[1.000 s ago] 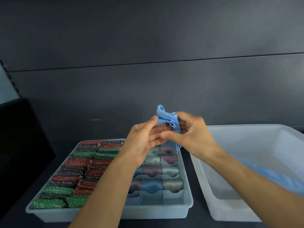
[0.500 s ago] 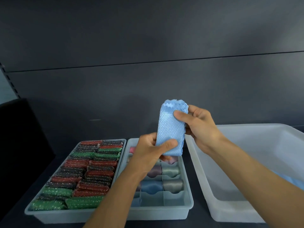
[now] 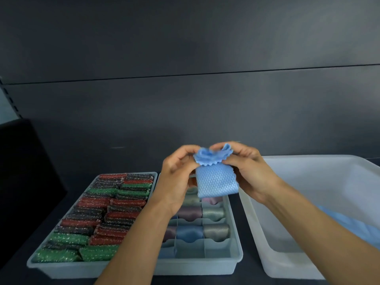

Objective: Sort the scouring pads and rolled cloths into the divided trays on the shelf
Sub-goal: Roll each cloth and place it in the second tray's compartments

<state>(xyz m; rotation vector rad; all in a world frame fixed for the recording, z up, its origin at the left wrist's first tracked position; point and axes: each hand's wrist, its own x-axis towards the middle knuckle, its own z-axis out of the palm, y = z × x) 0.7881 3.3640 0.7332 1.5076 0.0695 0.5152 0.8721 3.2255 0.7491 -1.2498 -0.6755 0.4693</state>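
Note:
A light blue textured cloth (image 3: 216, 182) hangs folded in the air above the divided tray (image 3: 234, 251). My left hand (image 3: 176, 177) and my right hand (image 3: 246, 171) both pinch its scalloped top edge, which is curled over between the fingertips. Below them the divided tray holds several rolled cloths (image 3: 216, 230) in grey, blue and mauve; its front compartments look mostly bare. The tray on the left (image 3: 61, 268) is packed with red, green and dark glittery scouring pads (image 3: 98, 214).
A large translucent bin (image 3: 287, 260) stands on the right with another blue cloth (image 3: 353, 225) lying inside, partly behind my right forearm. A dark back wall rises behind the shelf, and a black block stands at far left.
The cloth went from a bunched wad to a flat folded strip held upright. Now both hands have come together at its top edge and are curling that end over.

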